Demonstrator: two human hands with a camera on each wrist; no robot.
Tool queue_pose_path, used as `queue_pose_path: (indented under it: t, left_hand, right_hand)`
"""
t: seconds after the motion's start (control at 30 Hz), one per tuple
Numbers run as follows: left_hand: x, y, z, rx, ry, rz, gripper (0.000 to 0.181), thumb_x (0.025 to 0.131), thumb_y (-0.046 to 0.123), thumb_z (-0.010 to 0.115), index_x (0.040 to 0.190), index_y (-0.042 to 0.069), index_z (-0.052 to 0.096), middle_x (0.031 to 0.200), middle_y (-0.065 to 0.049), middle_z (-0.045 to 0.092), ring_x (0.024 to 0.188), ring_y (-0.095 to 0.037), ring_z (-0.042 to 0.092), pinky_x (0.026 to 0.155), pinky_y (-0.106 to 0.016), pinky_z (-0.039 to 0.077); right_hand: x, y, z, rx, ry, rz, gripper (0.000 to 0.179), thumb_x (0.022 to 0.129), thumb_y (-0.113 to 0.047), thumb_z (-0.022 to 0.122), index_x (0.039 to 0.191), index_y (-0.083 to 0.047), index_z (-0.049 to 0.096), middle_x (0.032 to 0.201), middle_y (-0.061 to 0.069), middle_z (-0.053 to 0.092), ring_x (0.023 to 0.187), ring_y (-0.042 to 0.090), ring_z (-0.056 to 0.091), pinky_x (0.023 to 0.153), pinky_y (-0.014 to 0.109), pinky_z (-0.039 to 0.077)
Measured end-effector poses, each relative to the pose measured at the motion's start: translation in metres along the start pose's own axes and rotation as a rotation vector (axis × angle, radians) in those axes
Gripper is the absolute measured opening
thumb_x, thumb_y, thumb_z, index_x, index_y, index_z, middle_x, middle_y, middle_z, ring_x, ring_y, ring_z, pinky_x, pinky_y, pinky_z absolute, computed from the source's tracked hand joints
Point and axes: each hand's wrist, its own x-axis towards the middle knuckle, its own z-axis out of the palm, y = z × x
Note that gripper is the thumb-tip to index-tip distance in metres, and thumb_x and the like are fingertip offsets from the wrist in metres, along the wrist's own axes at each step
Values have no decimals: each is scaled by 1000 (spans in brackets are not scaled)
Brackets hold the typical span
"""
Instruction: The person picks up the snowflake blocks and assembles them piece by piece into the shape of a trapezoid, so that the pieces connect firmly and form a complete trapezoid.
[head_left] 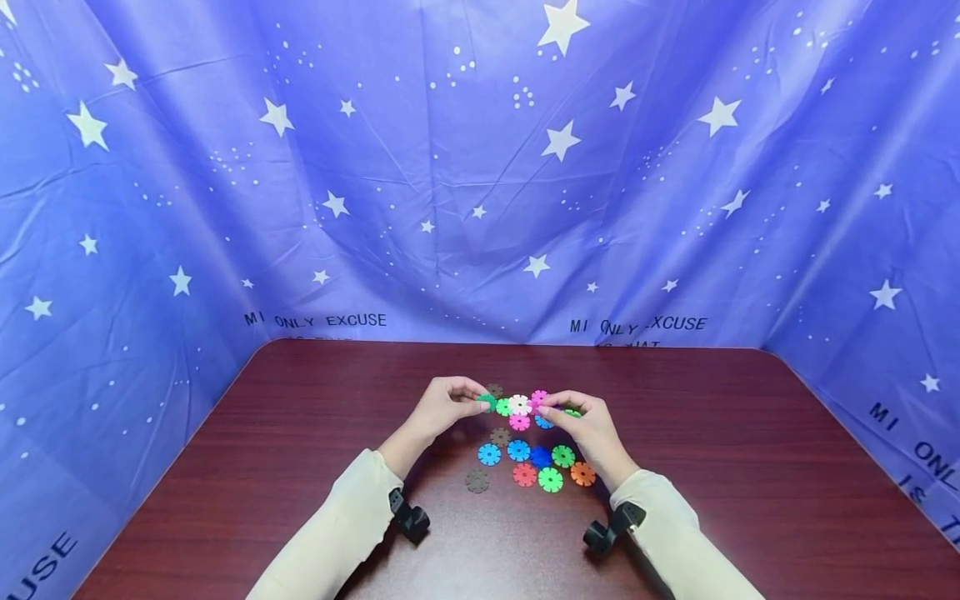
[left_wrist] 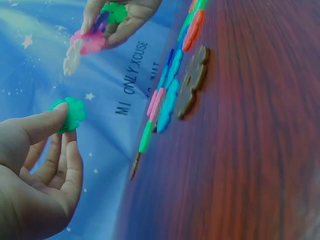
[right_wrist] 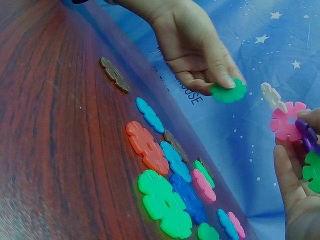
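My left hand is held above the table and pinches a green notched plastic disc between thumb and fingertips. Across from it, my right hand grips a short chain of interlocking discs. In the right wrist view the chain runs from a white disc through a pink disc and a purple disc to a green one near the palm. The white disc sticks out toward the left hand, with a gap between it and the left hand's green disc.
Several loose discs lie flat on the dark wood table below and in front of the hands, among them a red disc, an orange disc and a brown disc. A blue star-printed curtain hangs behind the table.
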Motion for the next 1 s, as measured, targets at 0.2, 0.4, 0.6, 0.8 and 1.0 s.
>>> queue_pose_path:
  t: [0.2, 0.4, 0.6, 0.8, 1.0]
  left_hand:
    - [-3, 16, 5, -24, 8, 71, 18, 83, 2, 69, 98, -7, 69, 89, -17, 69, 73, -8, 59, 66, -24, 50]
    - [-13, 38, 5, -15, -12, 124, 17, 85, 0, 66, 99, -9, 68, 92, -22, 68, 73, -9, 58, 65, -24, 50]
    - [-15, 40, 6, 10, -12, 123, 17, 85, 1, 67, 99, -8, 69, 93, -21, 68, 71, -9, 56, 66, -35, 52]
    - [-16, 39, 8, -15, -23, 144, 17, 85, 0, 67, 99, -9, 69, 94, -23, 68, 75, -14, 58, 69, -45, 53]
    - [-16, 37, 13, -39, -33, 163, 18, 84, -2, 66, 100, -12, 67, 98, -24, 68, 76, -8, 61, 73, -48, 54]
  right_hand:
    - [0, 0, 0, 6, -16, 1, 27, 83, -10, 71, 98, 12, 66, 88, -2, 69, 83, 12, 62, 77, 35, 53]
    - [1, -1, 0, 5, -16, 8, 26, 83, -9, 71, 98, 12, 66, 87, -3, 68, 82, 12, 61, 75, 31, 53]
    - [1, -1, -1, -12, -9, 13, 26, 83, -11, 71, 98, 10, 66, 89, -2, 68, 84, 12, 61, 76, 30, 52]
    - [1, 0, 0, -28, 3, 26, 26, 83, -12, 72, 98, 8, 67, 89, -1, 68, 86, 14, 60, 76, 29, 52]
    - [0, 0, 2, -4, -27, 22, 26, 84, -11, 70, 99, 10, 66, 88, -3, 68, 85, 14, 59, 75, 31, 52]
